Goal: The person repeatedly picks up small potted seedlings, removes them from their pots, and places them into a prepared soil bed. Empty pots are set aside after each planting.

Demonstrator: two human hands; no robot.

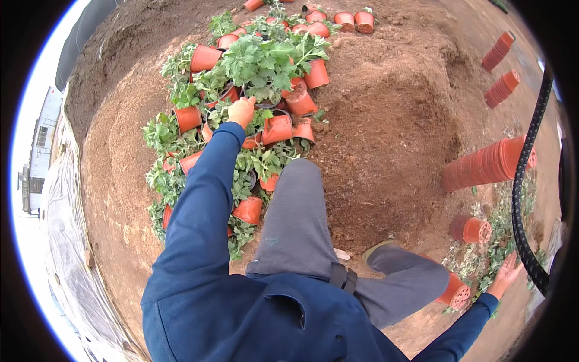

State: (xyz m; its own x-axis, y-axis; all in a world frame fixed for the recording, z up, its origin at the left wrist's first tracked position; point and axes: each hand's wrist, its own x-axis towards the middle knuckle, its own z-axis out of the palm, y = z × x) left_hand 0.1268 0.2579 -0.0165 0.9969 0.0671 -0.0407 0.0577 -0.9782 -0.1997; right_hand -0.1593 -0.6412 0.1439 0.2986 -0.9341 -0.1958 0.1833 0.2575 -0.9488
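Observation:
My left hand (242,111) reaches into a heap of potted plants, its thumb and fingers closed on the rim of a plastic pot (268,105). A large leafy green plant (258,63) grows from that pot and hides much of it. Around the hand lie tipped orange-red pots, among them one just right of it (277,129) and another on the left (187,119). My right hand (505,275) is held out low on the right, palm showing and fingers apart, holding nothing. Close to it are loose green plants (495,253) on the ground and a pot stack (454,292).
A mound of brown soil (384,122) rises beyond my knees. Several nested stacks of orange-red pots lie on the right, including a long one (488,164). A black braided cord (527,167) hangs at the right edge. Pale plastic sheeting (72,244) borders the left.

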